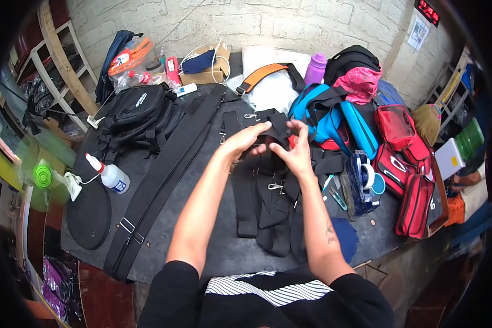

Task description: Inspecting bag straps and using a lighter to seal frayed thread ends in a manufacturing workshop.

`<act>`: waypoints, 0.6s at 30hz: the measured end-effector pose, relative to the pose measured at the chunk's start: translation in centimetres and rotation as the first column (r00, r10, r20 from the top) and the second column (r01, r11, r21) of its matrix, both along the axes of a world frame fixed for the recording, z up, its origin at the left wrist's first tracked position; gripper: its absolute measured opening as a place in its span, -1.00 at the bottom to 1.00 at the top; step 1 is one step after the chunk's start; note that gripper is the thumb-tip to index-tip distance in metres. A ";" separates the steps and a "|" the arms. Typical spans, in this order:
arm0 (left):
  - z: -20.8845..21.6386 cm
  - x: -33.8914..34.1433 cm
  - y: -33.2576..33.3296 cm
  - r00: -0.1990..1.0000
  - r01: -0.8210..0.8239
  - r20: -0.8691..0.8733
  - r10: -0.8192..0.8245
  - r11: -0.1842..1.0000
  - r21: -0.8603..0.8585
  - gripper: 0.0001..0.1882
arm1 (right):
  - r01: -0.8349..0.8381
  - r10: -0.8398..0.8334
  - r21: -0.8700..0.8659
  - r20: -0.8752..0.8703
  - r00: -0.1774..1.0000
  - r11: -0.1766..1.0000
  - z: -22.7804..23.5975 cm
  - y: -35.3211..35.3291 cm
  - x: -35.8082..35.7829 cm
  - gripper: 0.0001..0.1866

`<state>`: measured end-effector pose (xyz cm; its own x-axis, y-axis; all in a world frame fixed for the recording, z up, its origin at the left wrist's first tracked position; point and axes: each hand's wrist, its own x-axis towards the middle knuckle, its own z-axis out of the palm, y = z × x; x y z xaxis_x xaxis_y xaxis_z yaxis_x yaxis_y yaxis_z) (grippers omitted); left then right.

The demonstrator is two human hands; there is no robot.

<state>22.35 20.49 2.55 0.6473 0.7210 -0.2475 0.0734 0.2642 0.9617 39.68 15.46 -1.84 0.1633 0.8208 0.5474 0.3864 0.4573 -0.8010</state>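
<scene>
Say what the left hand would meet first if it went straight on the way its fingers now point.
Most likely the black strap just ahead of the left hand; depth, and whether they already touch, is unclear from this view.

The webbing straps (247,210) are plain black, their hooks (275,187) silver. The tabletop (164,213) is dark grey. The spray bottle (115,179) is white with a blue label; the taller bottle (315,68) is purple. One bag (359,129) is turquoise, another (415,206) red with black trim. The shirt (290,310) is black, its panel (229,286) striped diagonally black and white.
</scene>
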 end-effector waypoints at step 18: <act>11.6 -21.6 -3.3 0.804 -0.317 0.461 0.376 0.927 -0.202 -0.67 | -0.093 0.040 0.025 0.771 0.635 0.995 9.9 8.7 4.9 -0.63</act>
